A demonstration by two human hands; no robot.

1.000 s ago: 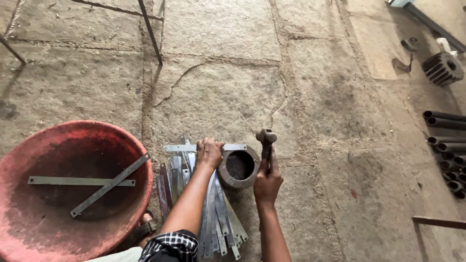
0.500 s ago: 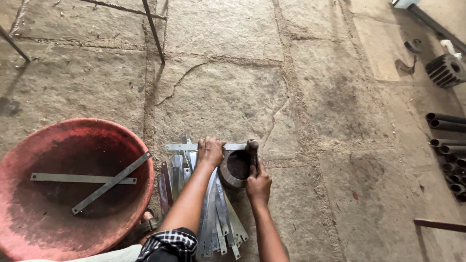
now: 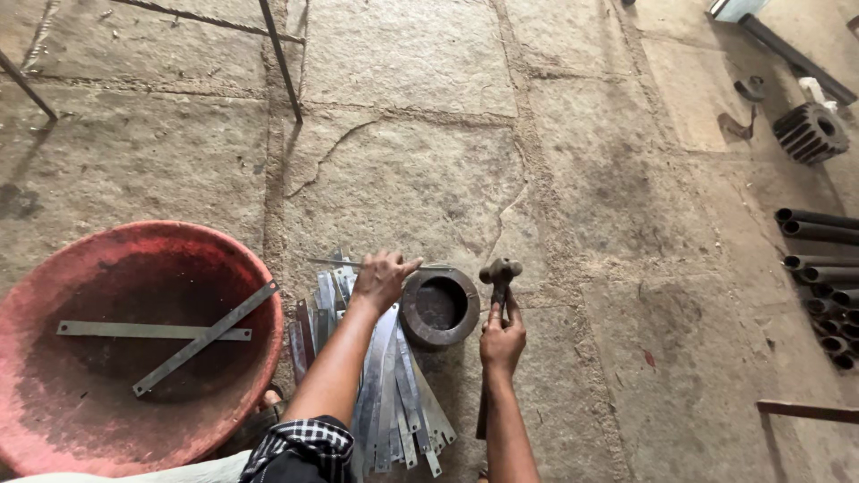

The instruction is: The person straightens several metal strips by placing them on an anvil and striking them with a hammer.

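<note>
Grey stone slabs (image 3: 403, 179) make the floor, rough and dusty, with cracks and dirt lines running between them. At the far left sits a big red bowl (image 3: 54, 420), worn and dull inside. Two flat metal strips (image 3: 179, 335) lie in it, one crossed over the other. Thin dark rods (image 3: 282, 63) stand on the floor above the bowl.

Next to the bowl, a pile of shiny metal strips (image 3: 394, 394) fans out on the stone. The left hand (image 3: 383, 279) rests over the top of the pile and presses a thin strip (image 3: 358, 264) flat across a thick dark metal ring (image 3: 439, 307). The fingers lie on the strip; they are not wrapped around it.

Just right of the ring, the right hand (image 3: 501, 338) is closed tight around the handle of a hammer (image 3: 499, 273). The hammer head is up, just beside the ring and not touching it.

At the far right lie dark pipes (image 3: 819, 268) in a stack, and a dark toothed wheel (image 3: 810, 132) sits higher up.
</note>
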